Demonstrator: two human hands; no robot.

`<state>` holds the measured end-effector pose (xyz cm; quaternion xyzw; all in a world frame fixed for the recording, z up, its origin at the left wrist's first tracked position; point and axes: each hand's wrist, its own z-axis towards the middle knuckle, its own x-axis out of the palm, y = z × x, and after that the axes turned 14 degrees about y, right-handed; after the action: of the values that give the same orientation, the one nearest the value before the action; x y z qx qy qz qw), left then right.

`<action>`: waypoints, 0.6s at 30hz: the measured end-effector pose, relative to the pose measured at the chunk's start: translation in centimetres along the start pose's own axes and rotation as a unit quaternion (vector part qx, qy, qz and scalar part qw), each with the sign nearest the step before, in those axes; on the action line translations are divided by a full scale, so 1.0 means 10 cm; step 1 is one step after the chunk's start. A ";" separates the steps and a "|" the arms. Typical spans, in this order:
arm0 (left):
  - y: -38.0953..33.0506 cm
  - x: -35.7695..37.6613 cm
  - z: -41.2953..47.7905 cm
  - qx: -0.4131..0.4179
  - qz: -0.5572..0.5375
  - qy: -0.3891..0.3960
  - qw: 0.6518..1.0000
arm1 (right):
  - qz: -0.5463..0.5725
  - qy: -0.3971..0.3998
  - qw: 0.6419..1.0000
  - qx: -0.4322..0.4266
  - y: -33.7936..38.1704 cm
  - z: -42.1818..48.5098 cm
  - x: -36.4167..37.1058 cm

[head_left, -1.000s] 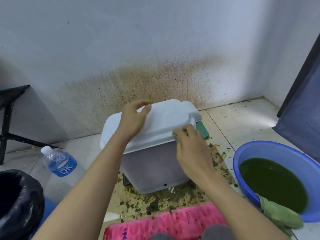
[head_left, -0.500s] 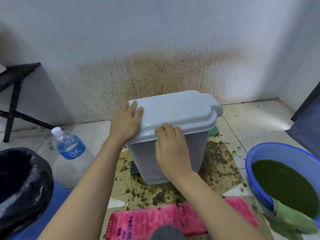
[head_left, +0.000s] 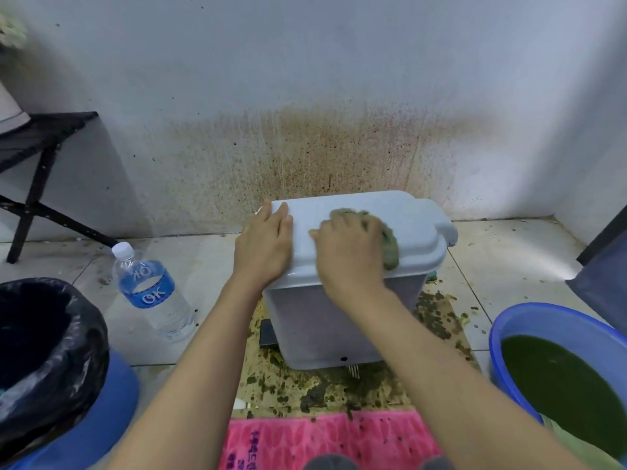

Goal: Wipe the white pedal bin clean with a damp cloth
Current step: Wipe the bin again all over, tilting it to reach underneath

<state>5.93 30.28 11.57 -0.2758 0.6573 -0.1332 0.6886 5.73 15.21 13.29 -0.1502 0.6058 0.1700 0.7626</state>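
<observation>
My right hand (head_left: 349, 252) presses the damp cloth (head_left: 390, 244) flat against the lid of the white pedal bin (head_left: 342, 320); the grip is a spread palm with fingers curled over the wad, holding the cloth down, not pinching it. The cloth shows green-grey just beyond my fingertips and to their right, toward the lid's hinge end. My left hand (head_left: 266, 245) lies open and flat on the lid's other end, beside my right, holding nothing, only steadying the bin. The bin stands on the floor against the stained wall (head_left: 322, 147), directly under both hands, on a patch of green mess (head_left: 339, 391).

To do this stroke well, I judge I should keep the left palm bearing down so the bin does not skid, and sweep the cloth in overlapping passes along the lid, then over its rim. The cloth looks soiled; the blue basin (head_left: 529, 329) to the right of my right forearm holds murky green water (head_left: 559, 378), so rinsing there may only smear.
</observation>
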 end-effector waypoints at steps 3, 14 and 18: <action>0.01 -0.01 -0.05 0.015 -0.016 0.013 1.000 | 0.014 -0.057 0.997 -0.049 0.19 -0.14 -0.01; -0.51 0.18 -1.20 0.093 -0.379 -0.094 0.916 | 0.867 -0.020 0.468 0.173 -0.33 -0.39 -0.26; -0.65 0.37 -1.47 0.100 -0.427 0.027 0.898 | 0.896 0.044 0.390 0.208 -0.34 -0.56 -0.24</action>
<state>-6.94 20.03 12.36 -0.4562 0.4779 -0.4869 0.5714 1.81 9.56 14.47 0.6354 0.4400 0.6165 0.1500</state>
